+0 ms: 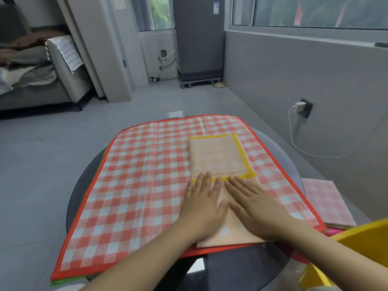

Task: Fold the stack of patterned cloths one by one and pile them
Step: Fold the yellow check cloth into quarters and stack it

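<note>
Pressing the fold flat

Both hands, left hand [202, 203] and right hand [255, 206], lie flat with fingers straight, holding nothing, pressing the yellow-edged cloth [218, 154] at centre right of the frame, atop the red checked stack [134, 185] on the desk [279, 143]. Uneven pressure could skew the fold or drag the stack askew.
</note>
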Demonstrator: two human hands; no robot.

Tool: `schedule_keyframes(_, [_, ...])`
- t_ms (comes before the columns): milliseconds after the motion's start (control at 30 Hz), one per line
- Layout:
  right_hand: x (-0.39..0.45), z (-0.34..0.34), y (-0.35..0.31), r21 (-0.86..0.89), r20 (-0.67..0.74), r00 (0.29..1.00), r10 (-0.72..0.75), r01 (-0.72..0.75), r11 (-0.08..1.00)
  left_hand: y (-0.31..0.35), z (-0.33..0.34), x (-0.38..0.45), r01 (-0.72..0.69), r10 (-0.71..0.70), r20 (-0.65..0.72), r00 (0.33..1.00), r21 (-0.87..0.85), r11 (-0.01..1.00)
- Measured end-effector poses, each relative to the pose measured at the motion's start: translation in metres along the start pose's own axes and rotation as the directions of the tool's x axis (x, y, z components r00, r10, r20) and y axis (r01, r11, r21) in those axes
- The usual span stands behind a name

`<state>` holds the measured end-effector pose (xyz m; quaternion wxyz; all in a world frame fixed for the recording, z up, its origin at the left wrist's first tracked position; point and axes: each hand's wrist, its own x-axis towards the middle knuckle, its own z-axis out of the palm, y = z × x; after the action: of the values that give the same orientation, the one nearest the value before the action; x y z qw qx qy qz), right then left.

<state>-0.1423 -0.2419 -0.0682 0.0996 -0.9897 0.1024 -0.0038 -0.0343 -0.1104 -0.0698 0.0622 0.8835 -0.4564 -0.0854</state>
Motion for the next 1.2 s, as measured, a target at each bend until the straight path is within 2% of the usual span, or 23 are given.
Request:
schedule_keyframes(300, [-0.005,-0.007,0.016,-0.001,0.019,0.985,0.17,-0.17,0.986,-0.015,-0.005,-0.011,0.052,-0.053,-0.035,0.998,-0.027,0.998])
schedule_keyframes(400, [-0.006,-0.016,0.009,-0.034,-0.046,0.976,0.213,-0.215,0.976,-0.015,-0.009,-0.01,0.062,-0.063,-0.109,0.992,-0.011,0.998])
schedule_keyframes(467, [-0.004,-0.021,0.01,-0.069,-0.112,0.982,0.152,-0.161,0.985,-0.015,-0.012,-0.007,0.036,-0.033,-0.186,0.982,0.012,0.999])
schedule_keyframes(500, [-0.002,-0.023,0.011,-0.05,-0.14,0.984,0.108,-0.115,0.992,-0.015,-0.014,-0.005,0.013,-0.009,-0.219,0.976,0.015,1.0])
schedule_keyframes(567, [0.004,-0.025,0.011,0.112,-0.164,0.983,0.084,-0.066,0.992,-0.017,-0.015,0.0,-0.039,0.031,-0.284,0.958,-0.025,0.999])
schedule_keyframes(667, [0.015,-0.031,0.012,0.332,-0.165,0.966,0.199,-0.136,0.933,-0.022,-0.014,0.006,-0.046,-0.038,-0.343,0.939,-0.233,0.971])
schedule_keyframes(800, [0.034,-0.038,0.02,0.438,-0.169,0.902,0.397,-0.292,0.85,-0.024,-0.022,0.017,0.099,-0.314,-0.319,0.894,-0.544,0.833])
schedule_keyframes(933, [0.048,-0.04,0.023,0.572,-0.179,0.799,0.575,-0.391,0.721,-0.033,-0.031,0.03,0.205,-0.483,-0.19,0.855,-0.73,0.651])
schedule_keyframes(1000, [0.053,-0.039,0.024,0.659,-0.124,0.769,0.626,-0.408,0.632,-0.035,-0.037,0.034,0.242,-0.531,-0.094,0.842,-0.814,0.527])
schedule_keyframes(1200, [0.068,-0.037,0.038,0.744,0.05,0.736,0.675,-0.478,0.467,-0.036,-0.044,0.04,0.282,-0.557,0.005,0.831,-0.866,0.414])
